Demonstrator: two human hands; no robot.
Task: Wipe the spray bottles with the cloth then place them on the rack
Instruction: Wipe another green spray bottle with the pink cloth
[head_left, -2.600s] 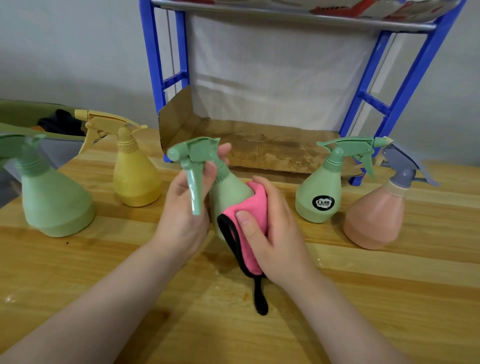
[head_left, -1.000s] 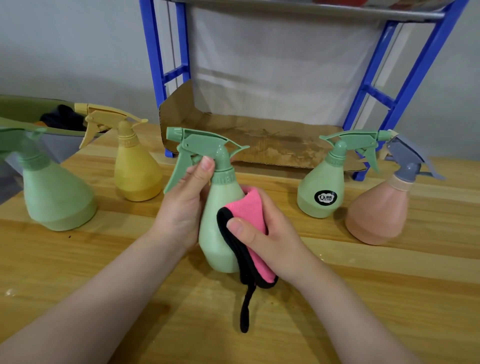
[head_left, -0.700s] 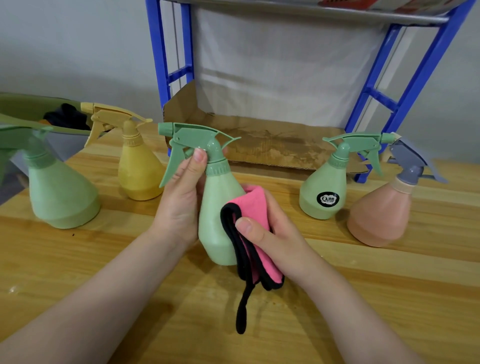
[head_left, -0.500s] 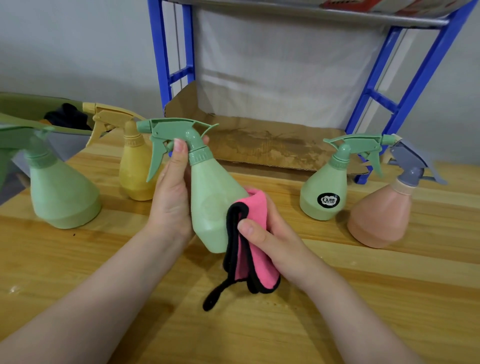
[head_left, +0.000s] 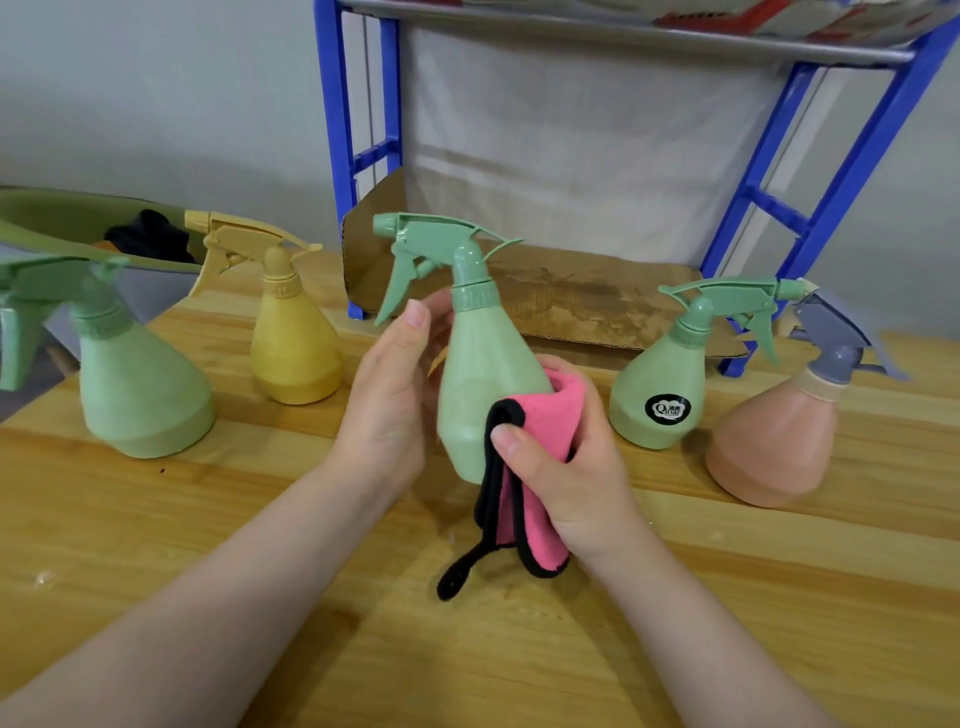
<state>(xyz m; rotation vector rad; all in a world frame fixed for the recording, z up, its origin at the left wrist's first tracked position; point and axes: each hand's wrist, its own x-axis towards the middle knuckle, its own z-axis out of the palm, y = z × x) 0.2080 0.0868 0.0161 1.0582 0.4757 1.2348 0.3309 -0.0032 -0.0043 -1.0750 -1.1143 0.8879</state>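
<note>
A pale green spray bottle is held upright just above the wooden table, nozzle pointing left. My left hand rests against its left side, fingers loosely curled near the neck. My right hand presses a pink cloth with black edging around the bottle's lower right side; the cloth's tail hangs down to the table. Behind stands the blue rack, with brown cardboard lining its bottom shelf.
On the table stand a large green bottle and a yellow bottle to the left, a small green labelled bottle and a peach bottle with grey trigger to the right. An olive bin sits far left.
The green bottle went from tilted left to upright and shifted right. The cloth slid around its lower right side, and my left thumb left the neck.
</note>
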